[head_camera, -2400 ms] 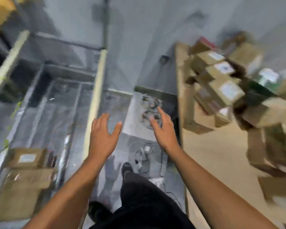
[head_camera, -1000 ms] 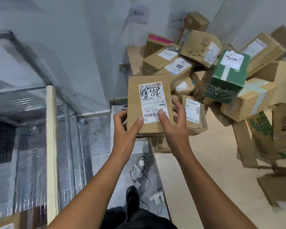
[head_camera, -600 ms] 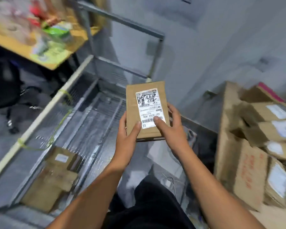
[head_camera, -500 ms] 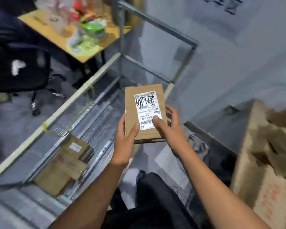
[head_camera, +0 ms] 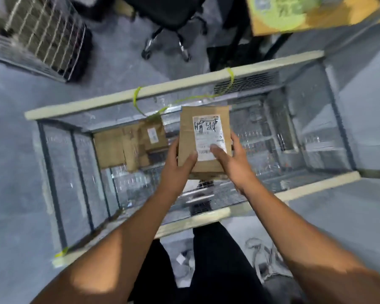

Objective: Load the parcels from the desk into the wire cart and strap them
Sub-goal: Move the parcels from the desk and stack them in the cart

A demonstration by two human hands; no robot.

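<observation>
A flat brown cardboard parcel [head_camera: 204,128] with a white shipping label hangs over the open top of the wire cart [head_camera: 173,88]. My left hand [head_camera: 177,170] grips its lower left edge, thumb on top. My right hand [head_camera: 233,163] grips the lower right edge, thumb on the label. Down on the cart floor at the left lie two brown parcels [head_camera: 127,148], one with a small label. A yellow-green strap [head_camera: 138,99] is looped round the cart's far top rail and trails into the cart.
The cart's near rail [head_camera: 184,224] is just in front of my legs. Beyond the cart stand a black office chair [head_camera: 167,23], a wire basket [head_camera: 44,34] at top left and a wooden table corner [head_camera: 294,16] at top right. Cables lie on the floor.
I have turned from the desk pile to the cart, carrying the labelled parcel in both hands. It now hangs over the cart's inside; the desk has left the view.
</observation>
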